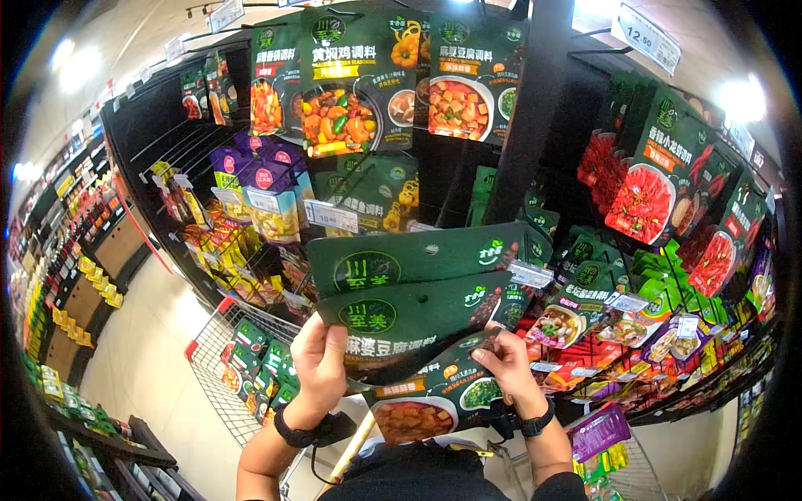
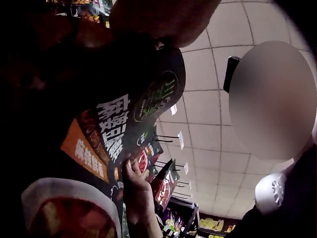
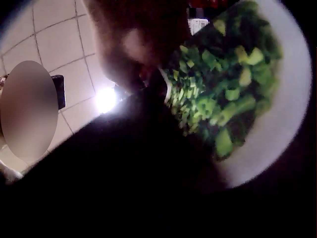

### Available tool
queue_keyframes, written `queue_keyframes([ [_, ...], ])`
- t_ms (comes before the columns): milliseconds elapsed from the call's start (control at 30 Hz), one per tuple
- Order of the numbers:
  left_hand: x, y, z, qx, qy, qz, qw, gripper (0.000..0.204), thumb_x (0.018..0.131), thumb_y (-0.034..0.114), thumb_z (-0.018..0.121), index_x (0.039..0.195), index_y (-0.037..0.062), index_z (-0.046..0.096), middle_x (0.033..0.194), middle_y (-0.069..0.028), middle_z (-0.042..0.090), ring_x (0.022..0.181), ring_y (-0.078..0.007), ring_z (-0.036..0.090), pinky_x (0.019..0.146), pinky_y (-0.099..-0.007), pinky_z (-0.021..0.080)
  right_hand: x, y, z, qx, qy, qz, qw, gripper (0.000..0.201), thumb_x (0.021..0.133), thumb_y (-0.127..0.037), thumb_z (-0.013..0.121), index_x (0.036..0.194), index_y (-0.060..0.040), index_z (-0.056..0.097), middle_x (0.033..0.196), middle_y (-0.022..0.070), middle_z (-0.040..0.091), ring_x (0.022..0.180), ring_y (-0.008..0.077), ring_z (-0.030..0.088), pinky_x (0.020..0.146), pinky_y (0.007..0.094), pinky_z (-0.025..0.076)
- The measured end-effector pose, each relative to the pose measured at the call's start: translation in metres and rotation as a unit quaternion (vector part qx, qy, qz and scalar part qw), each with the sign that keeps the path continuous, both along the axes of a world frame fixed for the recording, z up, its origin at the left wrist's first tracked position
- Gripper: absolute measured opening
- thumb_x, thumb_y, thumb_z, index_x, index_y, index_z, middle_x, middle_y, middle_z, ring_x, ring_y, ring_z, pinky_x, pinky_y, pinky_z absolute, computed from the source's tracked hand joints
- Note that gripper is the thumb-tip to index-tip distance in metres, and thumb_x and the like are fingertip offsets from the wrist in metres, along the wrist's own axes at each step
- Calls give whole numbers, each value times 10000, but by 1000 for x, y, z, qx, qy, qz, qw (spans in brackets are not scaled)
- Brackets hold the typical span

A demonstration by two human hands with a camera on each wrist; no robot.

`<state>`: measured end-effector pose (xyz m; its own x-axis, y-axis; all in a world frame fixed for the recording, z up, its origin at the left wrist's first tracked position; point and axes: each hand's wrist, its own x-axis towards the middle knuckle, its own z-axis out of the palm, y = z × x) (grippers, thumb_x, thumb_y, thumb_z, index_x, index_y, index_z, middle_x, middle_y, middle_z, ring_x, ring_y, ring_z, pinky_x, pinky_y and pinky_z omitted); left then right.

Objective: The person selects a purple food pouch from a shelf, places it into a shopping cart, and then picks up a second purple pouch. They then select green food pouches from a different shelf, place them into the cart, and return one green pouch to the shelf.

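Several dark green seasoning packets point(image 1: 393, 313) are held in front of the body, fanned one behind another. The left hand point(image 1: 321, 367) grips their left edge, thumb on the front. At the right edge, the right hand point(image 1: 508, 367) pinches the front packet, which bends and shows a tofu dish picture at its lower part. In the left wrist view the packet point(image 2: 115, 130) lies close to the camera, with the right hand point(image 2: 137, 191) at its far edge. A picture of chopped greens on the packet point(image 3: 213, 99) fills much of the right wrist view, beside dark fingers.
Hanging packets point(image 1: 338, 92) and price tags fill the rack ahead. To the right are red crayfish packets point(image 1: 642, 200) and shelves of bags. A shopping cart point(image 1: 219, 367) with green packets stands at lower left; a basket with a purple bag point(image 1: 600, 430) is at lower right.
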<state>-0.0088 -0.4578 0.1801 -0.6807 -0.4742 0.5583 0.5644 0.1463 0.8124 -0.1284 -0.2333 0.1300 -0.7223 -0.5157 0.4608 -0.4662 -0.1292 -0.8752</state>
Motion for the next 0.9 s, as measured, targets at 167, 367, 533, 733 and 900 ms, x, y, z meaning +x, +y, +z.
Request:
queue_keyframes([
  [167,4,-6,2,-12,-31,-56,998,213,865,74,481,1033,-52,520,960,-46,562,865,-96,495,780,-222,386,3,-5,-5,13,-22,-29,999,183,729,-1,628,714,-6,445,646,-13,379,574,67,344,511,218,301],
  [367,11,-19,-14,82,-102,-146,981,221,876,114,467,1042,-24,513,941,-19,550,840,-76,484,744,-216,393,10,-5,-2,-25,-119,-32,992,97,770,34,572,855,-2,544,766,-6,555,685,49,482,616,193,393],
  [533,15,-20,-28,85,-140,-153,975,244,874,136,476,1057,-20,517,965,-25,555,847,-81,487,750,-229,398,6,-6,-9,-67,-172,-29,982,122,781,21,559,902,14,556,803,8,581,718,71,522,662,204,422],
  [733,7,-16,-29,91,-137,-124,979,248,869,124,477,1067,-22,509,991,-48,574,878,-94,512,781,-236,407,3,-19,-10,-138,-222,-30,965,130,768,41,555,894,15,536,831,24,575,768,85,528,690,213,427],
  [900,-7,-15,-29,195,-107,-102,970,246,903,162,438,1058,-18,502,1000,-61,577,883,-109,534,789,-236,409,2,-31,-5,-157,-236,-24,959,107,770,34,560,870,2,540,833,17,582,744,72,527,670,211,431],
])
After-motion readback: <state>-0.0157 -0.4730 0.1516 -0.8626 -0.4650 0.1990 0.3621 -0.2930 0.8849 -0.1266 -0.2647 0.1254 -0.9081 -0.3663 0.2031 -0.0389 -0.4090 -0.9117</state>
